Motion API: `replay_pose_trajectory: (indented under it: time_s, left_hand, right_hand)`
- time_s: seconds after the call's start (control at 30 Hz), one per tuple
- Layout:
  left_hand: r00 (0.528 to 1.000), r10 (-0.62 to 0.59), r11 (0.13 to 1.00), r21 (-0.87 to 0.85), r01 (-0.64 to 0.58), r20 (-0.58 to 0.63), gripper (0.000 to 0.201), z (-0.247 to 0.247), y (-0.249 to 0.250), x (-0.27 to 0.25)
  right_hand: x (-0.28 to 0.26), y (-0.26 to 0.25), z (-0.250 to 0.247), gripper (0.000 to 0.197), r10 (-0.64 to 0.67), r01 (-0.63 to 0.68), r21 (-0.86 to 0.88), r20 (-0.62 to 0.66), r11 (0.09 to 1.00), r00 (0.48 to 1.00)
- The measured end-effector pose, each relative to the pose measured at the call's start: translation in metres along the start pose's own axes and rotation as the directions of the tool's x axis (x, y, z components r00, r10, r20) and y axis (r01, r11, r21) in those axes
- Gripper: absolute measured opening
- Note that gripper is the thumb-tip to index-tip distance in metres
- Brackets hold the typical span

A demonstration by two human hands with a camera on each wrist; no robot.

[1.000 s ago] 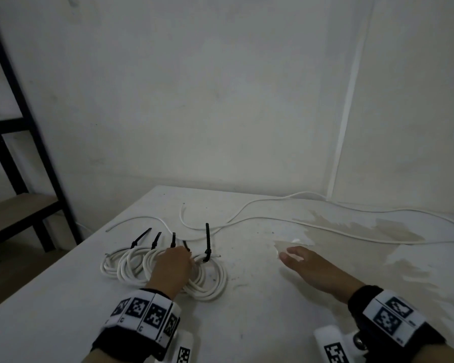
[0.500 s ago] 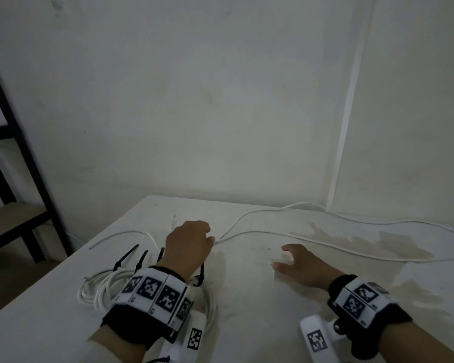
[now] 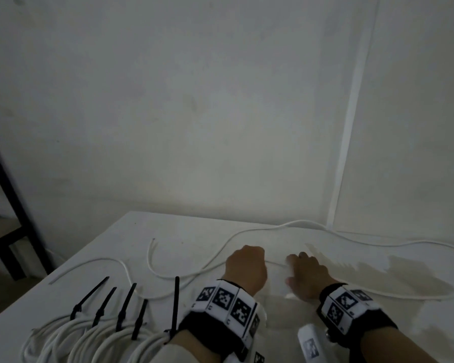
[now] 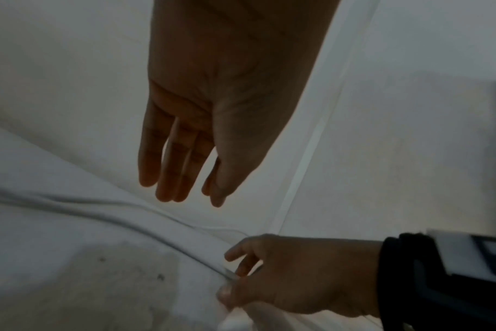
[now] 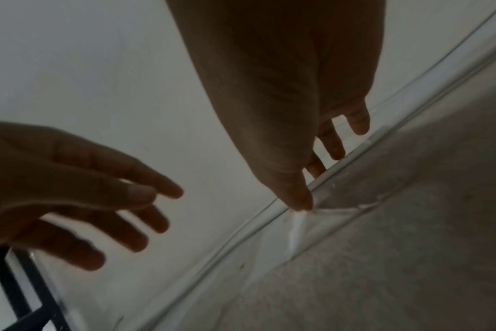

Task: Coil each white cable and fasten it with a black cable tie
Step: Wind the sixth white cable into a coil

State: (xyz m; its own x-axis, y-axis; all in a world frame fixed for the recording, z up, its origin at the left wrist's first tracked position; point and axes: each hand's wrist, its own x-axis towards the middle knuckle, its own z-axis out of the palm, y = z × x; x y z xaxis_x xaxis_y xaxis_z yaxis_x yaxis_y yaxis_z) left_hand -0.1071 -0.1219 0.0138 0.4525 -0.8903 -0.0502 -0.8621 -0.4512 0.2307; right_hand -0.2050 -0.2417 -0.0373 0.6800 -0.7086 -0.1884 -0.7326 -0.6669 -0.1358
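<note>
Several white coils (image 3: pixel 89 339) lie at the table's near left, each bound with a black cable tie (image 3: pixel 126 302). A loose white cable (image 3: pixel 210 265) snakes across the middle of the table. My left hand (image 3: pixel 245 265) hovers just above it with straight fingers (image 4: pixel 167 190) pointing down, holding nothing. Beside it, my right hand (image 3: pixel 303 268) is down on the same cable (image 4: pixel 156 230). In the left wrist view its thumb (image 4: pixel 227 293) and fingers pinch the cable from both sides. The right wrist view shows that thumb tip (image 5: pixel 300 201) at the cable (image 5: pixel 241 233).
A second loose cable (image 3: pixel 299 222) runs along the back of the white table (image 3: pixel 168 229) toward the right. A brownish stain (image 3: pixel 391 279) covers the right side. A black shelf frame (image 3: pixel 13 226) stands off the left edge. The wall is close behind.
My left hand has left the tied coils and moved forward to the loose cable. The right hand has slid forward and left onto that cable and closed its fingers on it.
</note>
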Motion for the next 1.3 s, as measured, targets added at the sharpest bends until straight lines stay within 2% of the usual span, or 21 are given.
replay_pose_trajectory:
  time_s: [0.07,0.13,0.2,0.23,0.3,0.37,0.47,0.53,0.67,0.77,0.87,0.97,1.07,1.13,1.23,1.3]
  left_hand:
    - [0.999,0.003,1.0,0.004,-0.003,0.043,0.043,0.01,0.005,0.004]
    - [0.995,-0.002,1.0,-0.007,0.003,0.095,0.055,0.02,0.007,0.007]
    - [0.992,-0.021,0.999,-0.027,0.024,0.124,0.062,0.027,0.006,0.01]
    - [0.993,-0.021,0.999,-0.033,0.025,0.115,0.059,0.029,0.005,0.012]
    - [0.999,0.008,1.0,-0.023,-0.007,0.035,0.044,0.03,0.006,0.017]
    - [0.994,0.03,0.999,0.025,-0.027,-0.107,0.033,0.027,0.006,0.021]
    - [0.964,0.072,0.997,0.041,-0.063,-0.257,0.031,0.019,0.006,0.024]
    - [0.958,0.085,0.995,0.071,-0.068,-0.274,0.031,0.014,0.004,0.023]
    - [0.971,0.053,0.992,0.123,-0.025,-0.234,0.031,0.01,-0.001,0.015]
    - [0.977,0.065,0.997,-0.014,-0.07,-0.204,0.03,0.015,0.005,0.004]
    - [0.996,0.069,0.996,-0.062,-0.066,0.047,0.058,0.025,0.019,-0.002]
    - [0.984,0.045,0.999,-0.03,-0.04,0.172,0.07,0.034,0.025,-0.004]
    - [0.98,0.015,1.0,-0.007,-0.014,0.197,0.057,0.038,0.026,-0.006]
    - [0.988,0.034,0.999,-0.027,-0.03,0.15,0.022,0.037,0.028,-0.009]
    - [0.996,0.047,0.997,-0.068,-0.042,0.077,0.022,0.034,0.027,-0.009]
    - [1.0,0.025,0.974,-0.224,-0.027,-0.013,0.018,0.031,0.024,-0.008]
  right_hand:
    - [-0.002,0.001,-0.001,0.032,-0.032,0.032,0.018,0.001,0.999,0.999]
    - [-0.005,0.003,-0.007,0.021,-0.077,0.077,0.142,-0.001,0.987,0.997]
    - [-0.015,0.004,-0.019,0.016,-0.115,0.127,0.273,-0.059,0.954,0.992]
    - [-0.022,0.006,-0.027,0.017,-0.125,0.152,0.325,-0.103,0.933,0.987]
    - [-0.037,0.011,-0.042,0.01,-0.144,0.212,0.386,-0.198,0.898,0.97]
    - [-0.053,0.021,-0.056,0.007,-0.138,0.243,0.354,-0.296,0.903,0.945]
    - [-0.07,0.039,-0.074,0.009,-0.075,0.233,0.324,-0.435,0.917,0.897]
    - [-0.078,0.05,-0.082,0.01,-0.041,0.226,0.316,-0.498,0.921,0.866]
    - [-0.094,0.079,-0.103,0.012,0.09,0.195,0.368,-0.631,0.909,0.771]
    - [-0.108,0.091,-0.115,0.014,0.099,0.201,0.352,-0.673,0.914,0.733]
    - [-0.118,0.087,-0.119,0.013,0.021,0.272,0.307,-0.698,0.912,0.716]
    - [-0.127,0.085,-0.123,0.01,0.004,0.361,0.342,-0.731,0.868,0.683]
    - [-0.134,0.086,-0.129,0.01,-0.005,0.421,0.366,-0.75,0.83,0.662]
    - [-0.137,0.088,-0.132,0.009,-0.006,0.437,0.368,-0.759,0.82,0.651]
    - [-0.14,0.093,-0.137,0.008,0.019,0.429,0.382,-0.764,0.818,0.645]
    - [-0.141,0.096,-0.139,0.009,0.003,0.427,0.351,-0.775,0.833,0.632]
